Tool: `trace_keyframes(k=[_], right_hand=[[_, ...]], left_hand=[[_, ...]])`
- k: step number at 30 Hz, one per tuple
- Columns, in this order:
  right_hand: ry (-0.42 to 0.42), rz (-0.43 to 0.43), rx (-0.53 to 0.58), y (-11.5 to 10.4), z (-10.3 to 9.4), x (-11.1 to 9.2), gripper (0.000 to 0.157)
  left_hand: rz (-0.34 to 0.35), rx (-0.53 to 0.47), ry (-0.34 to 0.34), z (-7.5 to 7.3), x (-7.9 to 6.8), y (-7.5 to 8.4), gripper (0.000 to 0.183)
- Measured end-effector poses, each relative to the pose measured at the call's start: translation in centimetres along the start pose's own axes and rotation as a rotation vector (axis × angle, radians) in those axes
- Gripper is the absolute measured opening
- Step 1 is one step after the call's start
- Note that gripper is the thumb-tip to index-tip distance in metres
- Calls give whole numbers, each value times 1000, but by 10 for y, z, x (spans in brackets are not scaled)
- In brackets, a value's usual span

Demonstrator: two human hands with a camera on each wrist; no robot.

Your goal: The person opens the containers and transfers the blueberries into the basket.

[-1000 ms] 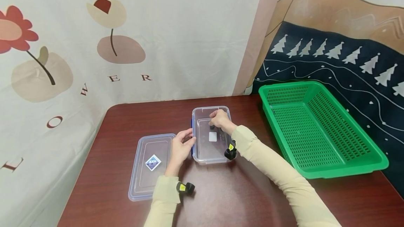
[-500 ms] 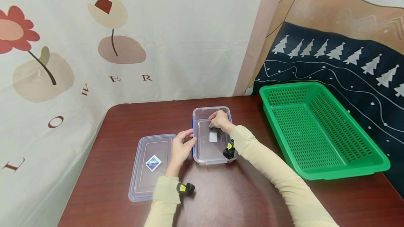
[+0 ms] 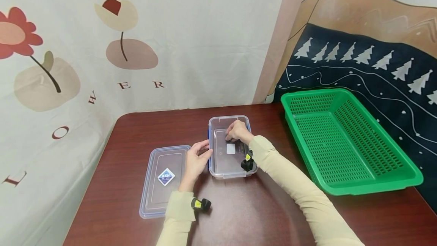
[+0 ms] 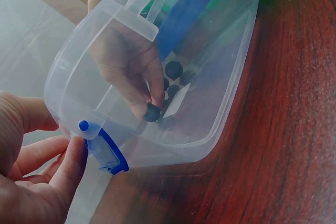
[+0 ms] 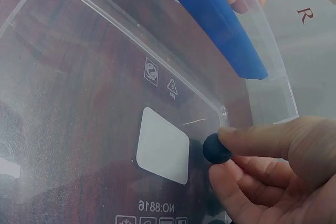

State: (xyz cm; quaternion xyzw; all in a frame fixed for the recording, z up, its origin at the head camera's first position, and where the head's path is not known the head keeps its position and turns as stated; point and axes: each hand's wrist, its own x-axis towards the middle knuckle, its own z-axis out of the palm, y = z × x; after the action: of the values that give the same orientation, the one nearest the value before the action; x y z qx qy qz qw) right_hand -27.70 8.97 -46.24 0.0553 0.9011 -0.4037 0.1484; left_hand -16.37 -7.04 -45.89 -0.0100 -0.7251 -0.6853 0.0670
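A clear plastic food container (image 3: 218,168) with blue side clips stands uncovered on the table. In the right wrist view, thumb and fingertips of my right hand (image 5: 273,156) pinch a blueberry (image 5: 216,149) low inside it. Several more blueberries (image 4: 174,70) show through the wall beyond those fingers in the left wrist view. At the container's left side, my left hand (image 3: 196,158) holds the edge, with its thumb and fingers around a blue clip (image 4: 107,150). To the left lies the container's clear lid (image 3: 151,196), flat, bearing a blue diamond label.
A large green perforated basket (image 3: 345,143) stands at the right of the reddish-brown table (image 3: 133,132). Printed cloth (image 3: 205,48) hangs along the back and left of the table. A wrist camera (image 3: 247,162) overhangs the container's right front side.
Within the container, my right fingertips have shifted slightly down and left; the dark spot beneath them no longer shows in the head view. Left hand and lid stay in place.
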Motion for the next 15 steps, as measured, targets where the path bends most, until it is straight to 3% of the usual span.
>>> trace_keyframes(k=[3,9,15], right_hand=[[-13,12,18,0,0,0,13],[-11,-44,49,0,-2,-5,6],[-7,-71,89,-6,-11,-10,13]], left_hand=[[0,-2,1,0,0,0,33],[5,-2,-7,0,0,0,34],[6,-1,-7,-1,-1,1,34]])
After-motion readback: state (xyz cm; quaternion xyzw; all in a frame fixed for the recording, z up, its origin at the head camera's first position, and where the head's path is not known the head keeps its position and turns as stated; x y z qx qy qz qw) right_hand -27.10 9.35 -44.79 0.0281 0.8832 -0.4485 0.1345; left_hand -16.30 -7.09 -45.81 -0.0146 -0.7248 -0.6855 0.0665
